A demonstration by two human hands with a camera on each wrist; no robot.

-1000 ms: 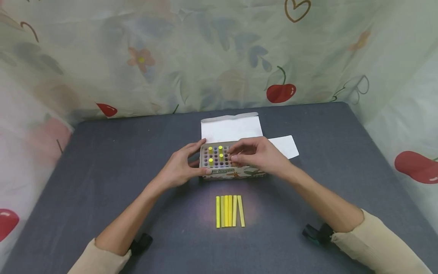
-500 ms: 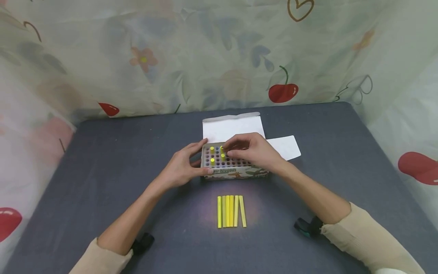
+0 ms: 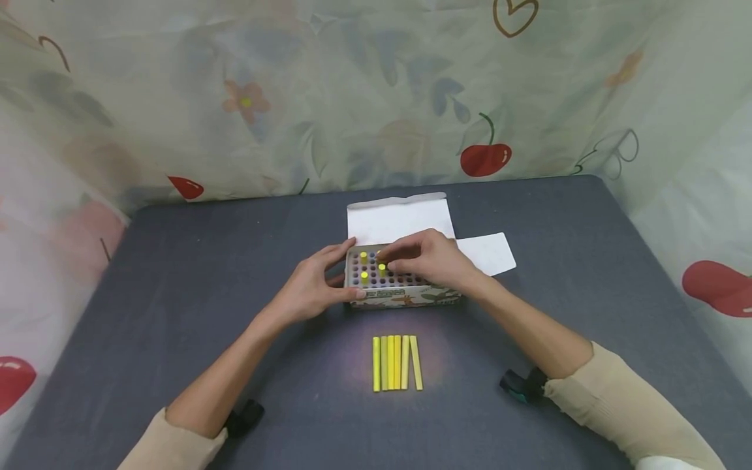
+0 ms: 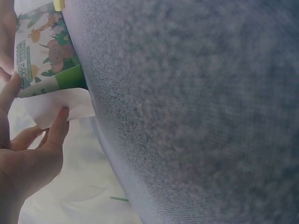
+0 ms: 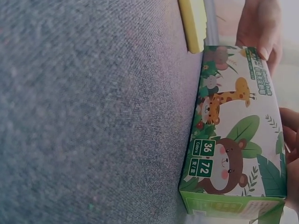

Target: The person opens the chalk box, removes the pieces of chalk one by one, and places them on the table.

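Observation:
A chalk box [image 3: 405, 299] with printed animals stands open on the table, its inside a tray of round holes. My left hand [image 3: 309, 282] grips the box's left end, thumb at the front edge and fingers at the back corner. In the left wrist view that hand's fingers [image 4: 58, 126] lie against a white flap [image 4: 84, 103]. Several yellow chalk sticks [image 3: 364, 278] poke up from the holes at the left. My right hand [image 3: 431, 258] reaches over the tray and pinches the back chalk stick [image 3: 378, 252], mostly hidden by its fingertips.
Several yellow chalk sticks [image 3: 390, 362] lie side by side on the dark table [image 3: 282, 418] in front of the box. Its white lid [image 3: 399, 222] is folded back, and a side flap [image 3: 487, 253] sticks out right. A patterned curtain [image 3: 352, 98] surrounds the table.
My right hand has moved left across the tray to the back chalk stick, now covering most of it. The left hand keeps its hold on the box.

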